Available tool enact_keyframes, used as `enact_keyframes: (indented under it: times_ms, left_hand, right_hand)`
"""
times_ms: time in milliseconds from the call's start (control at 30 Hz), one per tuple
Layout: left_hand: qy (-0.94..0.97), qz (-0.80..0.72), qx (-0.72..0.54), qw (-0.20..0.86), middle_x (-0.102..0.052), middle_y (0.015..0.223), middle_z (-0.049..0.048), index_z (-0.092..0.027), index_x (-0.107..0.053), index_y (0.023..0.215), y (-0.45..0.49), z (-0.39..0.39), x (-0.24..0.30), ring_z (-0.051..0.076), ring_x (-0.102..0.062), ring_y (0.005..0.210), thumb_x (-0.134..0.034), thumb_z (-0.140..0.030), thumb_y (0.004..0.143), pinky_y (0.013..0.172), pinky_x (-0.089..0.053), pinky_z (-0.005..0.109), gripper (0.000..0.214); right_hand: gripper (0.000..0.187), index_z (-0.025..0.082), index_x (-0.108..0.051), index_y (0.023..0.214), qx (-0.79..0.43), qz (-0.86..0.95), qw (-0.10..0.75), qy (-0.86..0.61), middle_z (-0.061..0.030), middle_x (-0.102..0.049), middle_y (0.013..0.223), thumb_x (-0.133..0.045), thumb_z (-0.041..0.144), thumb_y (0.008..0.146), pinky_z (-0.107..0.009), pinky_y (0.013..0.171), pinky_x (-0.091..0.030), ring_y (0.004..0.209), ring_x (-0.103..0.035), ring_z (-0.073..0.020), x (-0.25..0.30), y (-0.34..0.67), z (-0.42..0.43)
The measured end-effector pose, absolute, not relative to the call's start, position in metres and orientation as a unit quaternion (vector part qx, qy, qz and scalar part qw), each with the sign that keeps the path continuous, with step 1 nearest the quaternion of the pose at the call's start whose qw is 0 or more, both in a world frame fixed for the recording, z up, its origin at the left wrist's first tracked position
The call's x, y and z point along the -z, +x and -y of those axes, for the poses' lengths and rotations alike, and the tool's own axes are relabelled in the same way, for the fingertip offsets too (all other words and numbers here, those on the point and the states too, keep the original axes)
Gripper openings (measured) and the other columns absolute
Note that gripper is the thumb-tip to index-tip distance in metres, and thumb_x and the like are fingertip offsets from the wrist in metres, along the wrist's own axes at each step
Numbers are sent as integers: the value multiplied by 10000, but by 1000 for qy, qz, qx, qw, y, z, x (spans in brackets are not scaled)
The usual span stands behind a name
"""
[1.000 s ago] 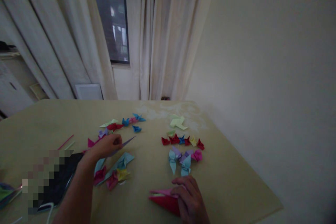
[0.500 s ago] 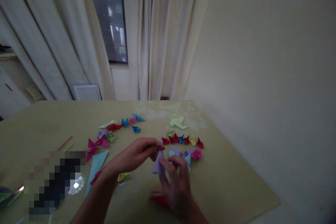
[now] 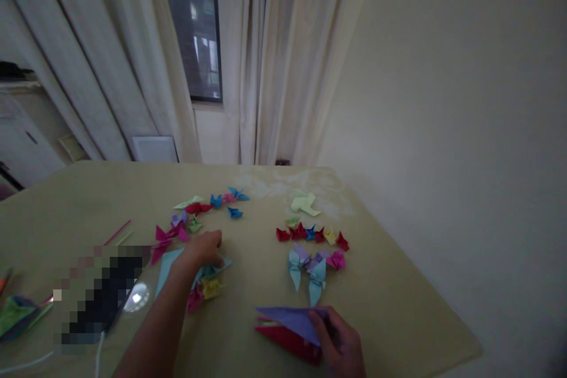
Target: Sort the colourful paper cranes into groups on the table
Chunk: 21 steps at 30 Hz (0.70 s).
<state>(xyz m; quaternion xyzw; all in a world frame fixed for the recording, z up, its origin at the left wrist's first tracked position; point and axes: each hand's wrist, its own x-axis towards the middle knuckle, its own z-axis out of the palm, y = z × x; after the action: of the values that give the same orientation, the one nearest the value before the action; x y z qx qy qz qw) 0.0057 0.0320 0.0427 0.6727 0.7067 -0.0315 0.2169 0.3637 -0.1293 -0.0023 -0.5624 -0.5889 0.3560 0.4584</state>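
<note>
My right hand pinches a purple folded paper, thumb on top, and lays it over a red folded paper at the table's front. A thin pale green edge shows between the two. Farther left, my left hand has its fingers curled down on a light blue folded paper; the fingertips are partly hidden. Just below that hand are a yellow folded paper and a pink one. A larger light blue piece is partly covered by my left forearm.
Several folded paper figures form a red, blue and yellow row. Light blue, purple and pink ones lie in front. A pale green figure sits farther back. Left stand a blurred-out dark object and a shiny round disc.
My hands have parted. The right hand brought the purple paper down onto the red paper; the left hand let go of it and moved left to the light blue folded paper.
</note>
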Motion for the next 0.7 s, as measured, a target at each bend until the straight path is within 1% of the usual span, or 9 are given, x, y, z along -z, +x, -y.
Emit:
enact_keyframes:
  times_ms: [67,167,233,300,400,467,533,633,700]
  left_hand:
    - [676,-698,28,233,-764,987,80,-200,-704,925,7,-34,-37,275,-720,924,-835,-237,564,735,-502,306,387]
    - [689,-677,5,257,-765,930,36,-215,-718,872,6,-36,-38,229,-723,869,-811,-209,578,717,-504,272,309]
    - [699,-667,-23,256,-764,908,35,-214,-721,836,4,-38,-46,224,-723,870,-776,-205,632,742,-513,273,212]
    - [707,-664,-57,236,-769,946,56,-209,-720,850,1,-39,-61,235,-716,928,-705,-232,742,805,-520,296,112]
    - [703,-664,-175,184,-769,1032,78,-203,-704,969,6,-29,-94,250,-696,994,-574,-326,902,879,-517,336,191]
    - [677,-646,-308,169,-769,997,62,-209,-688,1018,22,-12,-118,246,-695,920,-569,-428,929,840,-532,343,264]
    - [666,-602,-390,204,-763,925,34,-220,-689,1017,51,14,-136,226,-686,823,-647,-501,891,763,-541,326,311]
    - [709,-507,-376,315,-717,762,5,-228,-679,849,105,55,-145,187,-659,717,-763,-501,846,680,-527,288,285]
    - [718,-450,-347,402,-715,766,-2,-234,-678,864,135,76,-140,172,-668,726,-773,-457,866,681,-526,269,242]
  right_hand:
    - [499,174,-675,716,-331,594,441,-585,13,-581,581,-638,601,970,-198,467,-445,516,-567,-139,12,369,134]
    - [459,188,-685,718,-257,641,404,-601,15,-575,568,-663,572,968,-201,470,-448,509,-569,-140,17,372,136]
    - [376,207,-718,811,-175,673,392,-603,-2,-628,638,-697,557,949,-218,504,-494,539,-614,-157,18,374,135]
    - [336,235,-734,981,-87,685,401,-602,-44,-688,802,-719,566,927,-251,538,-545,630,-681,-197,18,376,135]
    - [394,261,-700,1179,-21,670,437,-600,-90,-677,983,-706,571,935,-295,594,-591,765,-715,-240,13,377,135]
    - [357,257,-692,1207,-48,664,469,-580,-81,-650,960,-689,520,966,-299,649,-602,765,-690,-225,4,372,136]
    - [365,245,-672,1264,-119,658,510,-541,-76,-647,970,-679,480,985,-289,677,-598,741,-658,-193,-10,362,135]
    - [525,224,-614,1366,-282,625,562,-463,-82,-682,1027,-700,543,958,-259,611,-572,692,-637,-156,-35,344,130]
    - [536,204,-659,1274,-402,589,554,-429,-51,-705,904,-749,586,910,-249,582,-561,662,-648,-155,-49,333,124]
